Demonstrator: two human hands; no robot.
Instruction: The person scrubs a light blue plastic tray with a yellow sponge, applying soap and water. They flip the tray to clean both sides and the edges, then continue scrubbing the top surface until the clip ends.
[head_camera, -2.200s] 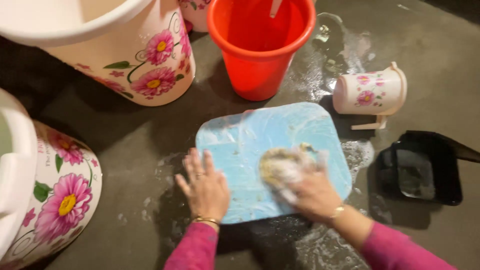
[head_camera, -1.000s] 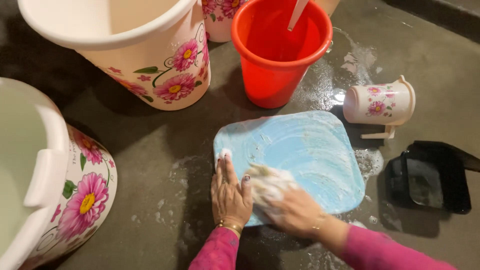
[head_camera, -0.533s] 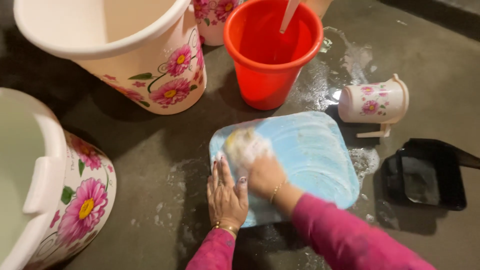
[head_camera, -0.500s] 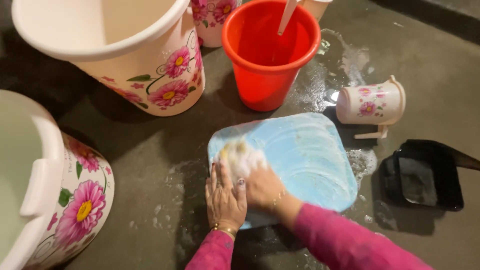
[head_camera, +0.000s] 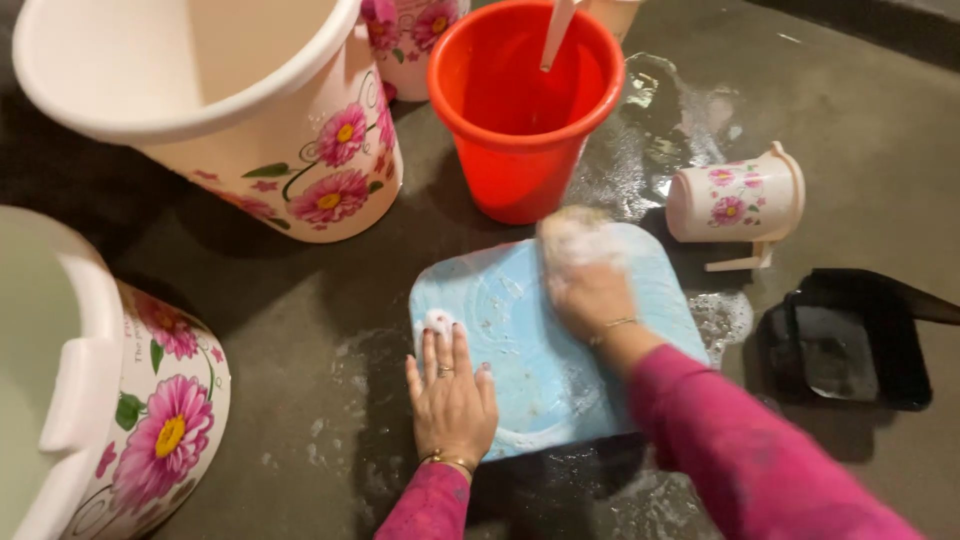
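You were in the middle of scrubbing: the blue rectangular lid (head_camera: 545, 350) lay flat on the wet floor (head_camera: 300, 300), soapy across most of its face, just in front of the red bucket (head_camera: 520, 110).

Your left hand (head_camera: 452, 395) lay flat and open on the lid's near left edge, fingers spread, gripping nothing, only pinning the lid down. Your right hand (head_camera: 590, 290) was at the lid's far edge, closed around a foamy scrubbing pad (head_camera: 578, 240) and pressing it onto the plastic; the pad was blurred, so I could not tell its exact shape.

Around you stood a large floral bucket (head_camera: 250, 110) at the far left, another floral tub (head_camera: 120, 400) close on your left, a floral mug (head_camera: 735, 200) lying on its side just off the lid's far right corner, and a black tray (head_camera: 850, 345) well to the right. A white handle (head_camera: 553, 30) stuck up out of the red bucket.

In my judgement the soaping looked well along, though the near right part of the lid was hidden under your sleeve (head_camera: 760, 460). Any further stroke called for steady downward pressure from your left palm, since a soapy lid on wet concrete would likely slide, and for care near the far corner, where the pad was close to the mug.
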